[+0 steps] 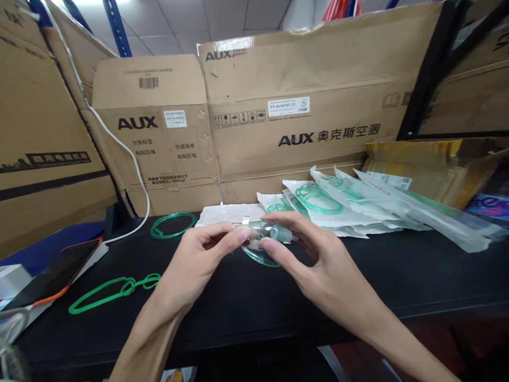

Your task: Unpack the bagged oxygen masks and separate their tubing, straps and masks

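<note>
Between my two hands is a clear plastic oxygen mask [260,254] with a green-tinted rim, held just over the black table. My left hand [212,249] pinches its left side, thumb on top, close to a small metal nose clip [245,219]. On the right, my right hand [304,249] grips the mask near a pale green connector [280,233], thumb and fingers on either side. My fingers cover parts of the mask. A coil of green tubing [173,225] lies on the table to the left, and a green elastic strap [99,302] lies nearer to me.
Sealed clear-and-white packages [322,201] with green tubing are piled at the back right. A white wrapper [226,213] lies behind my hands. Cardboard boxes [254,127] wall off the back. A dark tablet-like object [59,270] and a white cable [137,170] are at left.
</note>
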The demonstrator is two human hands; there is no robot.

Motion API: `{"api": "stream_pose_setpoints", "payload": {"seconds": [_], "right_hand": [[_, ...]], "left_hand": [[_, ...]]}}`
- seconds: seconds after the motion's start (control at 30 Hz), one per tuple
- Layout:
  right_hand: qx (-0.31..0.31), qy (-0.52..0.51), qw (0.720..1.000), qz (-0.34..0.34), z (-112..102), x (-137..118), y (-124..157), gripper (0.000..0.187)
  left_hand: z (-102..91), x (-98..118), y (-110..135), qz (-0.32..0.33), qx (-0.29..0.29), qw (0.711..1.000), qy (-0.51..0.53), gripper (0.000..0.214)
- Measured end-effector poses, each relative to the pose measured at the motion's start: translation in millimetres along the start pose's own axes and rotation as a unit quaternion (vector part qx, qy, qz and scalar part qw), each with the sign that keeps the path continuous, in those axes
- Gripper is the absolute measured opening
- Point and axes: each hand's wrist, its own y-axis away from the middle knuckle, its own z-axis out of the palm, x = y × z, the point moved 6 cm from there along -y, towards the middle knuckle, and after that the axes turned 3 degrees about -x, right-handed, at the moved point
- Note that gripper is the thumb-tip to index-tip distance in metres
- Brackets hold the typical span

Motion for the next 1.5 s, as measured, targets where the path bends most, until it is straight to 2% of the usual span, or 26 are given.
{"api": "stream_pose_setpoints", "payload": {"seconds": [0.17,0.3,0.47,0.73,0.87,1.0,1.1,1.23,1.33,1.5], "right_hand": [[0.029,0.011,0.999,-0.016,-2,-10,3,0.035],[0.047,0.013,0.998,-0.047,-3,-17,4,0.027],[0.057,0.032,0.994,-0.083,-4,-25,6,0.031],[0.079,0.112,0.979,-0.149,-3,-35,11,0.036],[0.071,0.14,0.974,-0.16,1,-34,12,0.031],[0.087,0.109,0.982,-0.128,-5,-32,10,0.027],[0.101,0.053,0.993,-0.042,-16,-20,5,0.027],[0.003,-0.084,0.993,0.086,-13,-2,-2,0.032],[-0.028,-0.147,0.984,0.098,-11,-2,-4,0.026],[-0.003,-0.157,0.982,0.109,-11,-3,-2,0.03]], "left_hand": [[7.3,9,1,0.036,0.029,0.998,-0.046,0.022],[15.6,12,2,0.039,0.027,0.996,-0.073,0.028],[17.3,7,1,0.048,0.047,0.996,-0.059,0.031],[28.5,-1,-1,0.037,-0.02,0.998,0.052,0.033],[32.5,-2,-1,0.017,-0.031,0.996,0.087,0.029],[27.9,1,0,0.034,-0.03,0.995,0.086,0.022],[22.8,2,0,0.054,-0.019,0.996,0.065,0.024],[19.9,-2,-2,0.058,0.01,0.997,0.048,0.031],[19.3,-5,-3,0.059,0.024,0.997,0.044,0.036],[14.0,-10,-4,0.065,0.028,0.997,0.044,0.038]]}}
